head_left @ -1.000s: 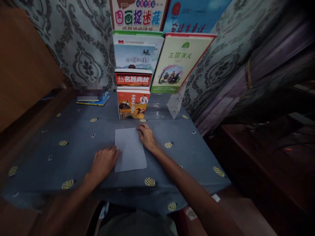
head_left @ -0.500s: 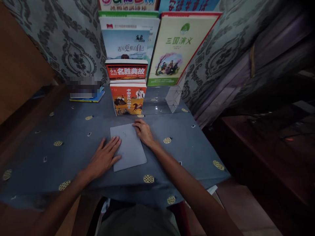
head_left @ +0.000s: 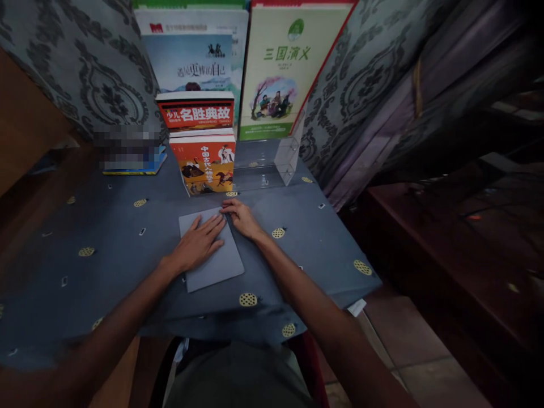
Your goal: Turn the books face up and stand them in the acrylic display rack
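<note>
A thin, plain grey booklet (head_left: 216, 262) with rounded corners lies flat and slightly turned on the table. My left hand (head_left: 199, 241) rests palm down across its upper left part, fingers stretched toward the top right corner. At that corner my right hand (head_left: 241, 217) has its bent fingertips together on the booklet's edge; the thumb is mostly hidden. Just beyond both hands stands an orange book (head_left: 206, 164) with Chinese lettering, in the front of a clear display rack (head_left: 289, 158).
Behind it in the rack are a red book (head_left: 199, 115), a light blue book (head_left: 191, 65) and a green-and-cream book (head_left: 283, 73). Several books (head_left: 134, 164), partly blurred out, lie at the back left. The patterned blue tablecloth (head_left: 314, 255) ends at a right edge beside a dark red surface (head_left: 425, 243).
My left hand has slid up and right over the booklet, toward its top corner. My right hand stays at that corner. The view has tilted down and shifted a little right.
</note>
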`<act>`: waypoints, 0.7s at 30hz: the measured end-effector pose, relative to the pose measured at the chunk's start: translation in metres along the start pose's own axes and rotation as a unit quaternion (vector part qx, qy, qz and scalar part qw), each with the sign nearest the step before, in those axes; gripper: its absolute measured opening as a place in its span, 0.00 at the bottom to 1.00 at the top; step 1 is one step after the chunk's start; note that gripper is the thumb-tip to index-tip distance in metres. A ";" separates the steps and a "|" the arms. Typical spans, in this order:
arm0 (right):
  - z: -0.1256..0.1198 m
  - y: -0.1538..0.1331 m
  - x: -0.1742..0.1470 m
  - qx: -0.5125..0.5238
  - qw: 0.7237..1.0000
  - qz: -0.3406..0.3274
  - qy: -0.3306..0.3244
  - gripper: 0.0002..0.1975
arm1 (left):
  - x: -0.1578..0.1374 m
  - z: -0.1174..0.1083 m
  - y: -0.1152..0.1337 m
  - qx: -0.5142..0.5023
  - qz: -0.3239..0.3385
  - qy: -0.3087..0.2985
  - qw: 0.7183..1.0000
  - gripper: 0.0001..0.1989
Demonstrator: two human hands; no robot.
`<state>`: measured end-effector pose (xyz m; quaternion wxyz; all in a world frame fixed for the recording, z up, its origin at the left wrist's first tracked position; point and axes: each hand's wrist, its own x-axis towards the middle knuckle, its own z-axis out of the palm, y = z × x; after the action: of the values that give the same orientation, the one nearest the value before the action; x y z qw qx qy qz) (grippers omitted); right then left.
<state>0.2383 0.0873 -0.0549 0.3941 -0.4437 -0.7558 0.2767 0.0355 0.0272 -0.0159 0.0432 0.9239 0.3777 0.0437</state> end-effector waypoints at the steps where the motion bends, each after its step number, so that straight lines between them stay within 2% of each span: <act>1: 0.000 0.001 0.001 0.001 1.000 0.001 -0.002 0.22 | -0.005 0.001 0.005 -0.002 0.013 -0.002 1.000 0.29; 8: 0.002 -0.004 -0.001 -0.045 0.999 -0.007 -0.005 0.21 | -0.044 0.000 0.057 -0.033 0.148 -0.023 0.988 0.26; 12: 0.003 -0.023 -0.010 -0.107 0.994 0.002 -0.014 0.19 | -0.054 -0.001 0.070 -0.067 0.174 -0.016 0.982 0.24; 16: 0.012 -0.058 -0.029 -0.226 0.973 0.005 -0.042 0.20 | -0.060 -0.008 0.068 -0.184 0.159 0.076 0.967 0.18; 18: 0.018 -0.075 -0.042 -0.266 0.962 0.006 -0.061 0.22 | -0.061 -0.014 0.068 -0.262 0.124 0.129 0.948 0.14; 21: 0.025 -0.093 -0.063 -0.292 0.953 0.016 -0.079 0.24 | -0.061 -0.019 0.066 -0.317 0.043 0.184 0.929 0.17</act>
<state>0.1939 -0.0126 -0.0190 0.1819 -0.5279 -0.8253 0.0844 0.0359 -0.0618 0.0077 0.2614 0.8532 0.3054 0.3324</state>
